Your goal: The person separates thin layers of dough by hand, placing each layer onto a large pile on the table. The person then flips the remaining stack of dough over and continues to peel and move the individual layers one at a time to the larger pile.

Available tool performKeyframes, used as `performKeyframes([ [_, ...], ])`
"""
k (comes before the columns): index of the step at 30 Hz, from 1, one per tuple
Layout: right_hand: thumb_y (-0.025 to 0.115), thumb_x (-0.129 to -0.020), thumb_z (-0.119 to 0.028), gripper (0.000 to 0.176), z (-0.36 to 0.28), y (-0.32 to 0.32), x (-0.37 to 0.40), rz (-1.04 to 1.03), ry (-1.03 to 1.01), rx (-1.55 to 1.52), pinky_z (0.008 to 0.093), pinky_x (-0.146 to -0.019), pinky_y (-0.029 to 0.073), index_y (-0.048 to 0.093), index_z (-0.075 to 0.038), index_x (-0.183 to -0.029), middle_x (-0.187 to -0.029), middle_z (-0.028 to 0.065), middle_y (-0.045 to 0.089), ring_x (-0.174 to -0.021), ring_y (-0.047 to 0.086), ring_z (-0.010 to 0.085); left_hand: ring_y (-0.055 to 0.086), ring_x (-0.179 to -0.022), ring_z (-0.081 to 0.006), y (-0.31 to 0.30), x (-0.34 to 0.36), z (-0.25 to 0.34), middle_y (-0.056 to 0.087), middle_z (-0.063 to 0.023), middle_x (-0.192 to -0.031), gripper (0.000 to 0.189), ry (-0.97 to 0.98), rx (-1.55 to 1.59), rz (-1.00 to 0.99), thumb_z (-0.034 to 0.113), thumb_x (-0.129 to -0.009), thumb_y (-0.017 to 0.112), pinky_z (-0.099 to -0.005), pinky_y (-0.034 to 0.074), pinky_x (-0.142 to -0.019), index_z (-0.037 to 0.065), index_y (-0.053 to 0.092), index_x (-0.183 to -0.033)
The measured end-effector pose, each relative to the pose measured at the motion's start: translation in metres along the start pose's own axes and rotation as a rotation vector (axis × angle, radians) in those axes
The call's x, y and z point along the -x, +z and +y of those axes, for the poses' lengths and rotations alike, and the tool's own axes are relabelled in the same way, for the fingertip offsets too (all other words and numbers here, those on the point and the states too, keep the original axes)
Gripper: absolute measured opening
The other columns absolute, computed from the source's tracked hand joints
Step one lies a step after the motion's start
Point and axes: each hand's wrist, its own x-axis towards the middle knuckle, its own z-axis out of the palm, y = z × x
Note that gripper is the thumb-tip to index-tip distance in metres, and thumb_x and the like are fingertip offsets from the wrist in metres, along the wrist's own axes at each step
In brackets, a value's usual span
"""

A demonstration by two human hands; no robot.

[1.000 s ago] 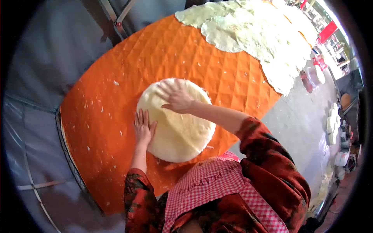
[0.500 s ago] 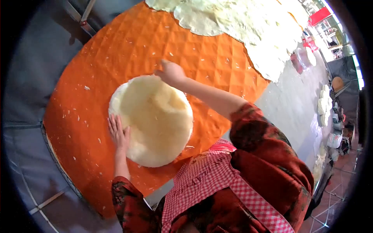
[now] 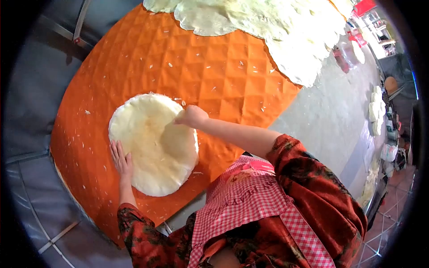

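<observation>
A round, pale flatbread (image 3: 154,156), thick and ragged at its edge, lies on the orange cloth (image 3: 85,147) in front of me. Flat against its left edge rests my left hand (image 3: 121,161), fingers stretched out and the thumb apart. My right hand (image 3: 192,117) is curled closed over the bread's upper right edge, its fingertips pointing in over the top surface. I cannot tell what, if anything, is between those fingers. Small white flakes are scattered on the cloth around the bread.
Large thin sheets of pale dough (image 3: 250,20) cover the far side of the cloth. A grey table surface (image 3: 308,111) extends to the right. Along its far right edge are a folded white pile (image 3: 376,110) and a white bag (image 3: 389,152).
My right hand has come back from beyond the far edge to the bread's upper right part. The left hand stays at the left edge. The view has shifted a little.
</observation>
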Motion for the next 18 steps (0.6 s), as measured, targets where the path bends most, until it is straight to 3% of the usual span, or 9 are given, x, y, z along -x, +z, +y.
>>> performKeyframes([
  [7,0.079,-0.057,-0.051,0.065,0.005,0.011,-0.026,-0.03,0.068,-0.01,0.0362,-0.08,0.05,0.067,-0.004,-0.1,-0.099,0.0115,0.067,-0.093,0.064,0.0248,0.017,-0.138,-0.038,0.001,0.002,-0.004,0.02,-0.0152,-0.151,0.062,-0.012,0.034,0.05,0.025,-0.087,0.05,-0.0468,0.017,-0.112,0.007,0.031,-0.142],
  [10,0.082,-0.058,-0.04,0.061,0.009,0.022,-0.034,0.041,-0.1,-0.01,0.0357,-0.082,0.05,0.066,-0.004,-0.104,-0.099,0.0122,0.066,-0.092,0.064,0.0259,0.017,-0.138,-0.038,-0.002,0.003,-0.003,0.02,-0.0148,-0.151,0.064,0.002,0.012,0.063,0.023,-0.085,0.055,-0.047,0.019,-0.111,0.008,0.032,-0.142],
  [11,0.082,-0.059,-0.036,0.06,0.012,0.029,-0.038,0.057,-0.151,-0.048,0.0357,-0.083,0.05,0.065,-0.004,-0.106,-0.099,0.0126,0.066,-0.093,0.063,0.0258,0.018,-0.138,-0.0378,-0.006,0.003,-0.001,0.02,-0.015,-0.151,0.064,-0.049,0.04,0.044,0.021,-0.085,0.056,-0.0468,0.02,-0.111,0.008,0.032,-0.142],
  [13,0.083,-0.059,-0.025,0.062,-0.001,0.023,-0.014,-0.058,-0.137,-0.42,0.0357,-0.084,0.051,0.061,-0.004,-0.113,-0.099,0.0124,0.065,-0.094,0.063,0.0243,0.019,-0.138,-0.0376,-0.015,0.005,0.011,0.02,-0.0154,-0.151,0.064,-0.134,0.095,-0.01,0.019,-0.085,0.057,-0.0463,0.021,-0.11,0.008,0.031,-0.142],
  [15,0.082,-0.058,-0.015,0.064,0.0,0.032,-0.021,-0.034,-0.032,-0.519,0.0353,-0.083,0.051,0.058,-0.005,-0.117,-0.1,0.0113,0.064,-0.096,0.061,0.0233,0.021,-0.137,-0.0373,-0.007,0.012,0.007,0.02,-0.0157,-0.151,0.064,-0.233,0.281,0.031,0.017,-0.085,0.059,-0.0451,0.024,-0.109,0.008,0.032,-0.142],
  [18,0.08,-0.058,-0.01,0.061,-0.005,0.018,-0.025,-0.12,-0.098,-0.585,0.0354,-0.08,0.052,0.059,-0.003,-0.114,-0.101,0.0113,0.062,-0.098,0.059,0.024,0.025,-0.135,-0.0372,-0.001,0.023,0.005,0.021,-0.0164,-0.15,0.062,-0.258,0.231,0.079,0.019,-0.087,0.059,-0.0441,0.028,-0.107,0.008,0.033,-0.141],
])
